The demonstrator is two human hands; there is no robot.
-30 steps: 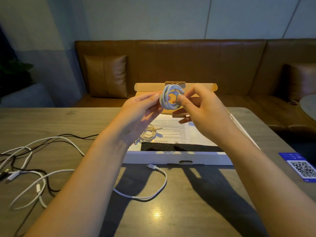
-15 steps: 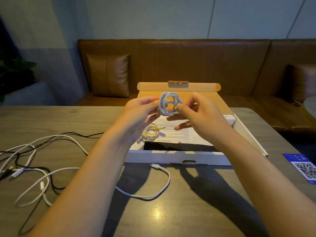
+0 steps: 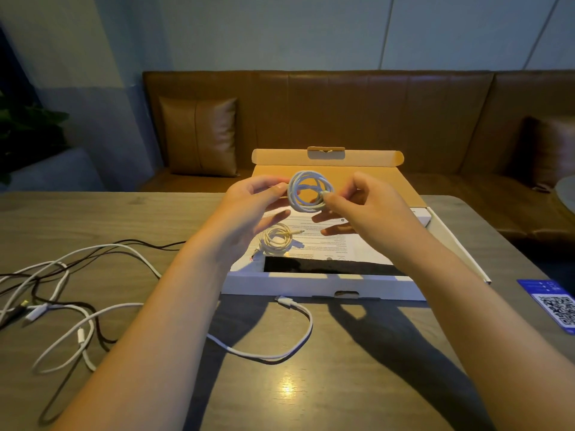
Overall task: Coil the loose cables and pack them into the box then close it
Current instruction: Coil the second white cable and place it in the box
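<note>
Both hands are up over the open box [image 3: 323, 286] now, left hand [image 3: 249, 203] pinching the left edge of a small white coiled cable [image 3: 309, 191] and right hand [image 3: 364, 203] pinching its right edge, thumb pressed on the loops. This looks like coil number 2 being finished, with 1 cream coil [image 3: 278, 238] already lying on the paper inside. Next it needs lowering in beside that one without springing open, and the loose cables [image 3: 77, 306] on the table [image 3: 311, 393] wait.
</note>
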